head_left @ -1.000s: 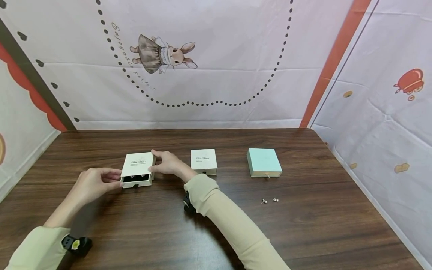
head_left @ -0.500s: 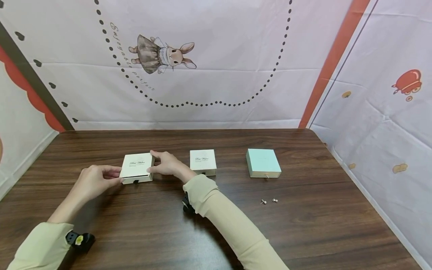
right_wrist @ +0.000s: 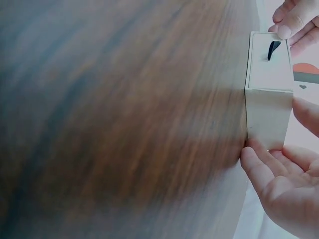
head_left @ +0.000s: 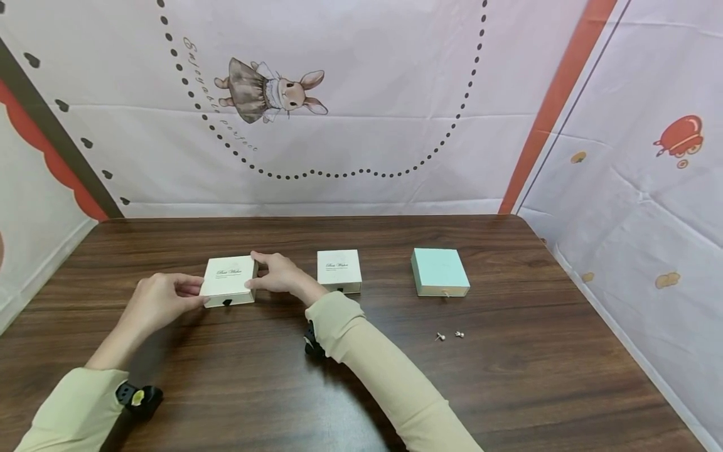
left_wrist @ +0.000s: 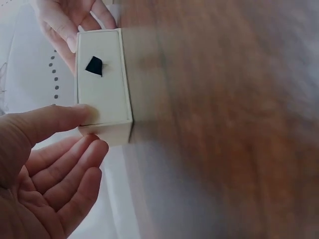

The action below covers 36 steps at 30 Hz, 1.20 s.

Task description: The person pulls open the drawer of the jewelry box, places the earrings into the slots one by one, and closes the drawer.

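Note:
At the left of the table, a small white drawer-style jewelry box (head_left: 228,275) with printed lettering on its lid lies between both hands. Its drawer is flush with the sleeve, so the contents are hidden, and a black ribbon tab (left_wrist: 94,65) sticks out of the front. My left hand (head_left: 158,302) holds the near left corner, thumb on the drawer front and fingertips at the side wall. From the opposite side my right hand (head_left: 280,274) grips the sleeve, thumb near the front and fingers toward the back, with fingertips on the side wall in the right wrist view.
A second white box (head_left: 339,270) with a black tab stands in the middle of the wooden table (head_left: 316,389). Farther right is a mint-green box (head_left: 440,270) with a small front pull. Two small stud earrings (head_left: 440,337) lie in front of it. Printed white cloth (head_left: 384,144) hangs behind.
The left box's drawer, partly out with earrings on a black insert one second ago, has slid back into the sleeve under the left hand's push. The right hand kept its hold.

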Available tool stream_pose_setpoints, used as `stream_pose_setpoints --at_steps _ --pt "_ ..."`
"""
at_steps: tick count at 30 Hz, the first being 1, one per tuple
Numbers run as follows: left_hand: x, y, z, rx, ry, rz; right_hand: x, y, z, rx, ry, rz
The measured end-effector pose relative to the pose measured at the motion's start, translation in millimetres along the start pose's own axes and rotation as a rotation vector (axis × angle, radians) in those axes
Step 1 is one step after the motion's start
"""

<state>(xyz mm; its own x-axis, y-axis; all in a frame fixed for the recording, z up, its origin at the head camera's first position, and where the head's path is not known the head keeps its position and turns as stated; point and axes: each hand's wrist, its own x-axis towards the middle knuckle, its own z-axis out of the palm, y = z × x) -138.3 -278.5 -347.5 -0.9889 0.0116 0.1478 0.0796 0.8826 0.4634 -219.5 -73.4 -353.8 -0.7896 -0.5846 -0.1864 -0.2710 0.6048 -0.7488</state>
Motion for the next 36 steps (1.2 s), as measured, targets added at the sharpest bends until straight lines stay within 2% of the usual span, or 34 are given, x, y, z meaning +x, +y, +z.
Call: stream_pose_setpoints --at_steps 3,5,10,19,31,36 --pt "-1.4 6.7 -2.6 0.003 0.045 0.013 -2.7 -1.8 -4.4 -0.086 0.011 -0.038" --pt "-1.9 13.6 -4.5 -0.005 0.077 0.027 -6.0 -4.7 -11.0 -0.107 0.032 -0.068" --pt "1.1 34.5 -4.1 -0.031 0.115 0.073 -18.4 -13.0 -36.5 -0.026 0.076 -0.085" --pt "11.9 66.7 9.8 -0.12 0.115 0.116 -37.0 0.8 -75.6 0.014 0.11 -0.059" --pt "26.0 95.6 33.2 -0.208 0.076 0.132 -60.8 26.7 -113.6 0.132 0.138 -0.051" --pt "30.9 107.9 42.7 -0.24 0.065 0.152 -72.8 38.4 -126.6 0.136 0.162 -0.017"
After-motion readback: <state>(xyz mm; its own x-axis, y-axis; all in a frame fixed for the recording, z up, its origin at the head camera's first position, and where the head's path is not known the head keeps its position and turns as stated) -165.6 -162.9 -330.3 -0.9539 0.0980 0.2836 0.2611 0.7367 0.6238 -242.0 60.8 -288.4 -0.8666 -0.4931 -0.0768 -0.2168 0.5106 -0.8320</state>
